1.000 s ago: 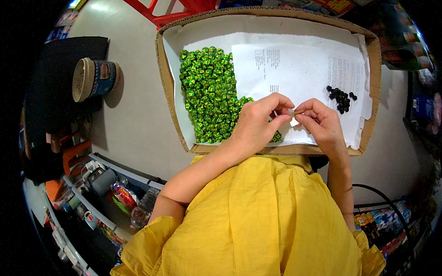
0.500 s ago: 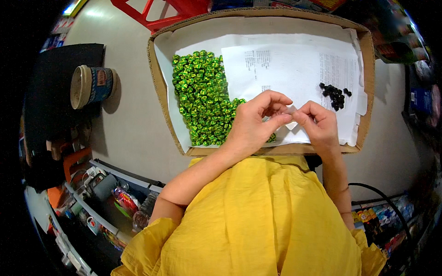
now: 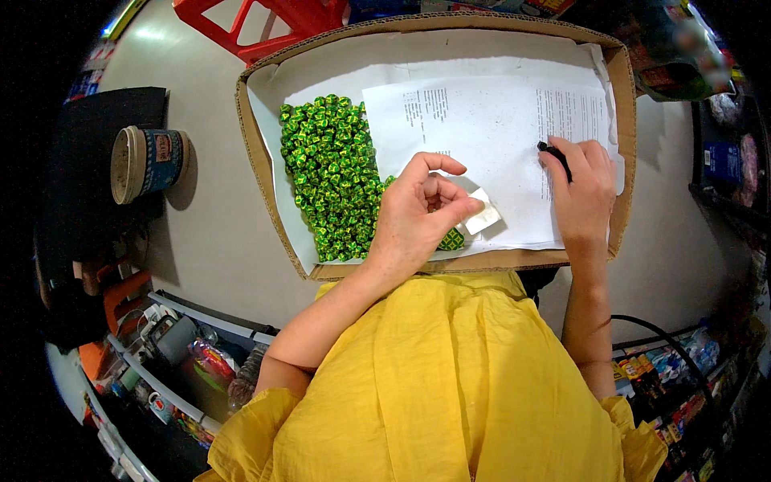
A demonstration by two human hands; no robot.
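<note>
Left grip (image 3: 409, 215) pinches small white paper (image 3: 487, 218); right grip (image 3: 585, 189) curls over black pieces (image 3: 556, 153), whether pinching I cannot tell.

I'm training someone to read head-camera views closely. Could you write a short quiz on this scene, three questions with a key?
1. Multiple choice: what does the left hand hold?
A) a red stool
B) a small piece of white paper
C) a blue bucket
2. True or false: most green-and-yellow wrapped pieces lie toward the left side of the cardboard tray.
3. Fill in: the right hand is at the small ____ lumps.

Key: 1. B; 2. True; 3. black.
</note>
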